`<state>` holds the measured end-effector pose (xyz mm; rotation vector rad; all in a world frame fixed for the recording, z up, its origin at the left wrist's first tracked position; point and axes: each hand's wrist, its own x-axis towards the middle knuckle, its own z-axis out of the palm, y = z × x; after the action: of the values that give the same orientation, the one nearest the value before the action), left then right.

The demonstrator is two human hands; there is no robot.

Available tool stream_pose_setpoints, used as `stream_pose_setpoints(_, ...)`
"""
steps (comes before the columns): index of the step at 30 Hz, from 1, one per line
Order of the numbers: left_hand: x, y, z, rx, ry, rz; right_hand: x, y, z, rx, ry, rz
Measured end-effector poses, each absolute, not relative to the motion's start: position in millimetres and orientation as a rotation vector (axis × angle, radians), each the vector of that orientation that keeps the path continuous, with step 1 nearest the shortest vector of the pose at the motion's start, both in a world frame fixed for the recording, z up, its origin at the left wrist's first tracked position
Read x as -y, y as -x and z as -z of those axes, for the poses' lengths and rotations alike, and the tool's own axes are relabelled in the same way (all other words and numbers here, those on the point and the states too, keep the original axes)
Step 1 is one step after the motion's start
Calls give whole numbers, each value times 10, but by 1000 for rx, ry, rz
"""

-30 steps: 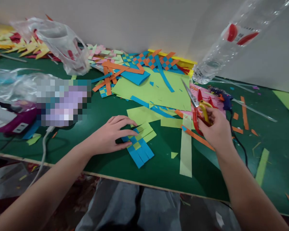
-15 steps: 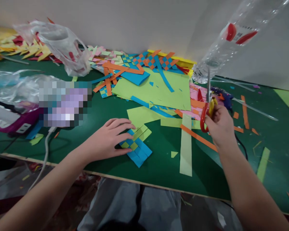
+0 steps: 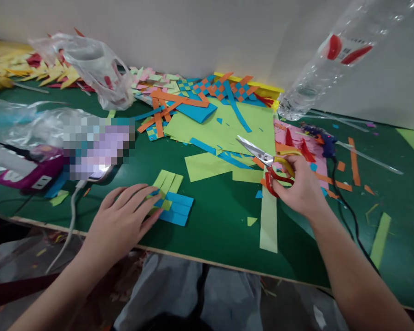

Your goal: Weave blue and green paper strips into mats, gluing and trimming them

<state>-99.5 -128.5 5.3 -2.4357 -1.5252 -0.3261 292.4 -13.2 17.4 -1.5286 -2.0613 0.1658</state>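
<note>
My left hand [image 3: 126,218] rests on the left side of a small woven piece of blue and light green paper [image 3: 175,209], its fingertips on the checkered part. The green strips point away from me and the blue ones to the right. In my right hand [image 3: 298,186] are scissors [image 3: 267,159] with a red and a yellow handle, fingers in the loops. The blades point up and left over the green sheets [image 3: 224,131], nearly together. Below the scissors lies a pale green strip [image 3: 269,225].
A clear bottle [image 3: 317,73] stands at the back right, near a dark blue tool [image 3: 327,145] with a black cable. Woven orange-blue pieces [image 3: 221,87] lie at the back. Left are a plastic bag [image 3: 103,69], a phone [image 3: 106,147] and a purple power socket [image 3: 37,172].
My left hand has moved left and toward me, and the woven piece has shifted left and turned. The scissors have swung from upright to pointing left; an orange strip has moved right.
</note>
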Motion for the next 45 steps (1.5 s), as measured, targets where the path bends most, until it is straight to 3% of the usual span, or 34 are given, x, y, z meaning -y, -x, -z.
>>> stream_pose_setpoints(11,1289,987,-89,1763,2201,409,112,-2923,-109,2135,1535,82)
stream_pose_setpoints(19,1303,994,26,2073,2257,685,122,-2912,-114,2176,1543,128)
stream_pose_setpoints(25,1222,1002,8,2270,2251,1095,141,-2901,-168,2160,1576,144)
stream_pose_setpoints(29,1044,981,-136,2390,2191,1646,146,-2900,-154,2136,1553,171)
stream_pose_setpoints(38,66,737,-382,2435,2149,2470,69,-2962,-86,2029,1634,85)
stream_pose_setpoints(45,-470,565,-154,2596,1854,2583,-46,-2931,-154,2056,1693,172)
